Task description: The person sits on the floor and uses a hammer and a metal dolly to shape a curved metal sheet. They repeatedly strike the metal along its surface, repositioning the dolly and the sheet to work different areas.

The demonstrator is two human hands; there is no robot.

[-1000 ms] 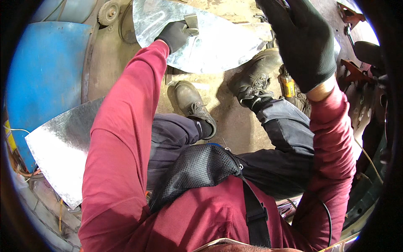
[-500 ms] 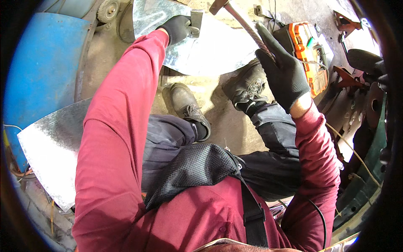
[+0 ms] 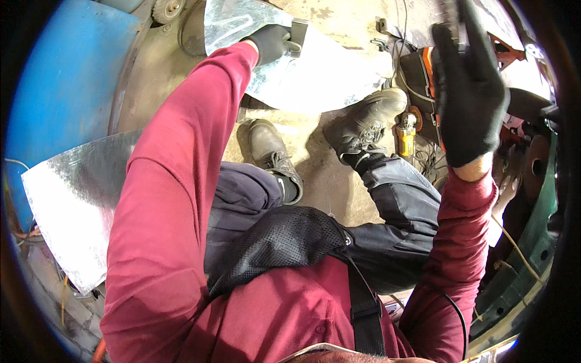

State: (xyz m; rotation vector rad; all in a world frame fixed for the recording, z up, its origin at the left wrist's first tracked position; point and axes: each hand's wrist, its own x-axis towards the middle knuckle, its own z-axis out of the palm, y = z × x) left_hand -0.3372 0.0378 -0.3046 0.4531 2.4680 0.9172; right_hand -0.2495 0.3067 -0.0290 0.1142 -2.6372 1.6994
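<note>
My left hand, in a black glove, closes around a grey flat-sided metal block standing against a shiny sheet of metal. That sheet has a curved near edge and lies just beyond my shoes. High at the right, my gloved right hand is wrapped round the hammer's ribbed handle. The handle is smeared by motion, and the hammer's head is out of view.
A black and orange tool case sits behind my right hand, with a yellow power tool and cables beside it. At left are a blue panel and another metal sheet. A wheel stands far left.
My right hand has swung the hammer up and to the right, taking its head out of view. My left hand still holds the metal block against the sheet.
</note>
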